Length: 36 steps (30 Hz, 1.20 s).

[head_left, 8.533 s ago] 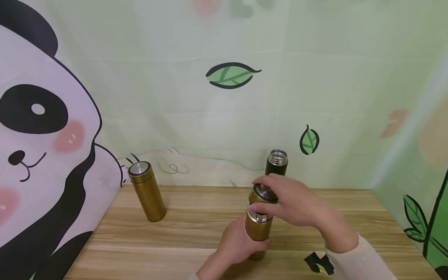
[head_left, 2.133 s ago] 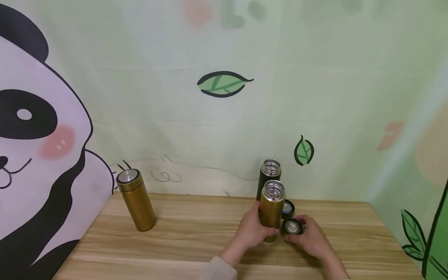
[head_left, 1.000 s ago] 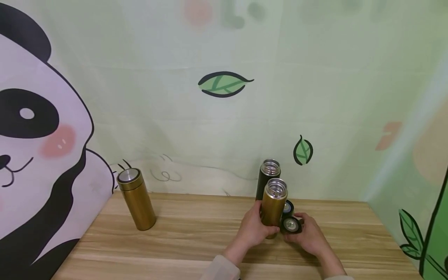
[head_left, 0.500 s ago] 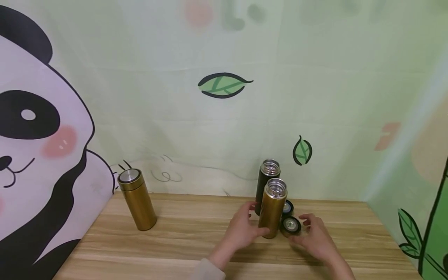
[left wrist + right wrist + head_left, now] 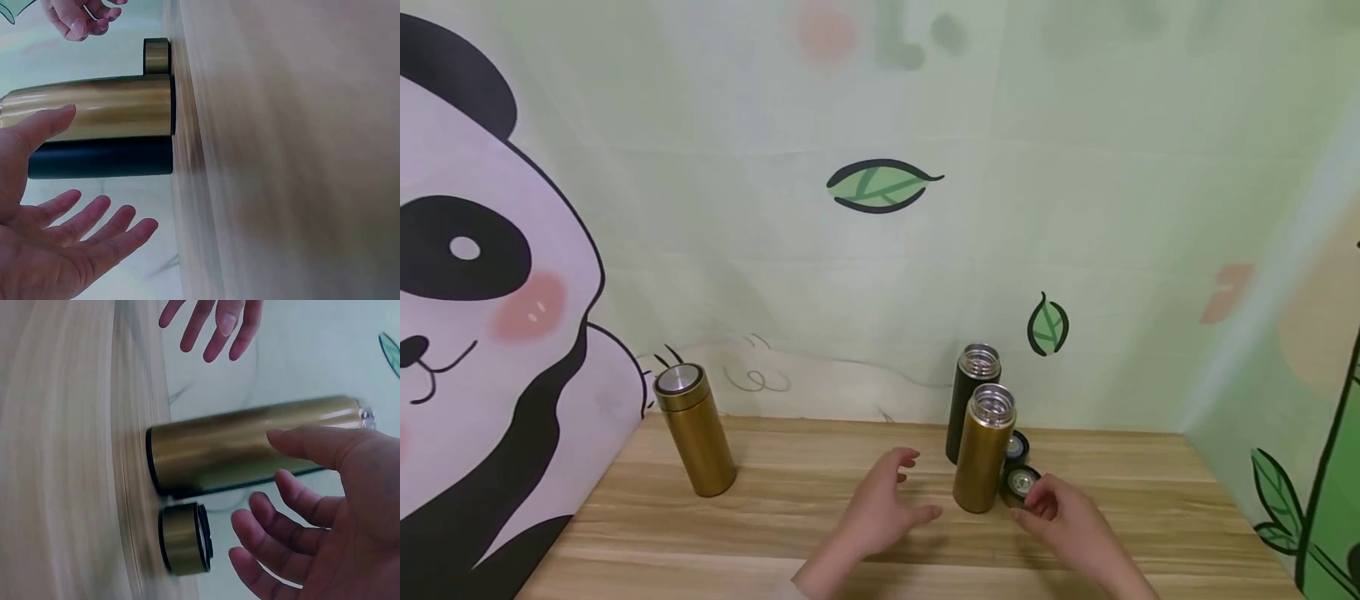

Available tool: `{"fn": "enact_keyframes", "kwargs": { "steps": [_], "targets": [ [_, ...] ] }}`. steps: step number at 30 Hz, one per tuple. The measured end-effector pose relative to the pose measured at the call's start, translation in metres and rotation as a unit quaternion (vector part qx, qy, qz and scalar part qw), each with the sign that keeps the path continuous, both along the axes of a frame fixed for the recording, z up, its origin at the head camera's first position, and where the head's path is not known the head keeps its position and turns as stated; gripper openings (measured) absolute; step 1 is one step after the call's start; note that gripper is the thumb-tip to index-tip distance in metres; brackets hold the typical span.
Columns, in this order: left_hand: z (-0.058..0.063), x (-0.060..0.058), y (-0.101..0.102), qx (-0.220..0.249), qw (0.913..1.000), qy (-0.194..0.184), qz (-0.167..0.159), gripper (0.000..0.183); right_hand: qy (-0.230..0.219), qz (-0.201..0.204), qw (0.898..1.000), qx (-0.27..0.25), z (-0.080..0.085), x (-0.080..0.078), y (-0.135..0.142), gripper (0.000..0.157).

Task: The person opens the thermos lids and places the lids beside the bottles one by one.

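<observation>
An uncapped gold thermos (image 5: 979, 471) stands upright on the table, its steel mouth showing. Close behind it is an uncapped black thermos (image 5: 961, 412). Two lids sit to their right, undersides up: a gold-sided lid (image 5: 181, 540) in front, and a dark-rimmed lid (image 5: 1018, 447) farther back, partly hidden. My left hand (image 5: 880, 510), fingers spread, is off to the left of the gold thermos and holds nothing. Near the front lid hovers my right hand (image 5: 1075, 527); the right wrist view shows its fingers loosely bent and apart from the lid.
On the left of the wooden table (image 5: 805, 500) stands another gold thermos (image 5: 698, 442) with its lid on. A printed cloth backdrop (image 5: 880, 283) with a panda and leaves rises behind the table's back edge.
The gold lid came off its thermos and was set down on the table. My left hand let go of the gold thermos and drew left; my right hand released the lid.
</observation>
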<state>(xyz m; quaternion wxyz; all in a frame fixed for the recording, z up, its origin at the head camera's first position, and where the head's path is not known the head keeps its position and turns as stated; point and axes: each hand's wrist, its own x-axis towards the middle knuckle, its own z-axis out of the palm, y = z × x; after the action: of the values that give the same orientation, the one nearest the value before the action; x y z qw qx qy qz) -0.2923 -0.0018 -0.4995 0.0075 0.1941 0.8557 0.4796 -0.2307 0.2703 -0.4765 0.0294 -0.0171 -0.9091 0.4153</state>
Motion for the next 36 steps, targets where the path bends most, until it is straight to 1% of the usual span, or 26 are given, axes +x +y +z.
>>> {"fn": "enact_keyframes", "kwargs": {
  "steps": [3, 5, 8, 11, 15, 22, 26, 29, 36],
  "targets": [
    [0.0, 0.005, -0.009, -0.007, 0.9999, -0.002, -0.008, 0.079, -0.019, 0.027, 0.999, -0.015, 0.002, 0.005, -0.007, 0.025],
    [0.0, 0.008, -0.016, -0.013, 0.9998, -0.008, -0.009, 0.079, -0.024, 0.045, 0.998, -0.023, 0.002, 0.007, -0.011, 0.025],
    [0.001, 0.012, -0.025, -0.016, 0.9996, -0.021, -0.005, 0.08, -0.019, 0.078, 0.996, -0.034, 0.002, 0.008, -0.017, 0.027],
    [0.002, 0.015, -0.035, -0.022, 0.9995, -0.022, 0.0, 0.078, -0.009, 0.106, 0.993, -0.045, 0.0, 0.006, -0.025, 0.032],
    [0.001, 0.019, -0.048, -0.035, 0.9993, -0.014, 0.005, 0.078, -0.006, 0.124, 0.99, -0.066, -0.003, 0.002, -0.037, 0.039],
    [0.002, 0.027, -0.072, -0.05, 0.9977, -0.04, 0.024, 0.078, 0.008, 0.139, 0.986, -0.087, -0.011, -0.003, -0.061, 0.043],
    [0.002, 0.03, -0.086, -0.065, 0.9961, -0.04, 0.044, 0.079, 0.014, 0.152, 0.984, -0.097, -0.013, -0.007, -0.077, 0.046],
    [0.001, 0.032, -0.096, -0.072, 0.9943, -0.04, 0.068, 0.079, 0.018, 0.165, 0.981, -0.101, -0.013, -0.01, -0.089, 0.045],
    [0.0, 0.034, -0.12, -0.072, 0.9873, -0.069, 0.124, 0.079, 0.016, 0.185, 0.978, -0.094, -0.014, -0.02, -0.116, 0.043]
  ]
}}
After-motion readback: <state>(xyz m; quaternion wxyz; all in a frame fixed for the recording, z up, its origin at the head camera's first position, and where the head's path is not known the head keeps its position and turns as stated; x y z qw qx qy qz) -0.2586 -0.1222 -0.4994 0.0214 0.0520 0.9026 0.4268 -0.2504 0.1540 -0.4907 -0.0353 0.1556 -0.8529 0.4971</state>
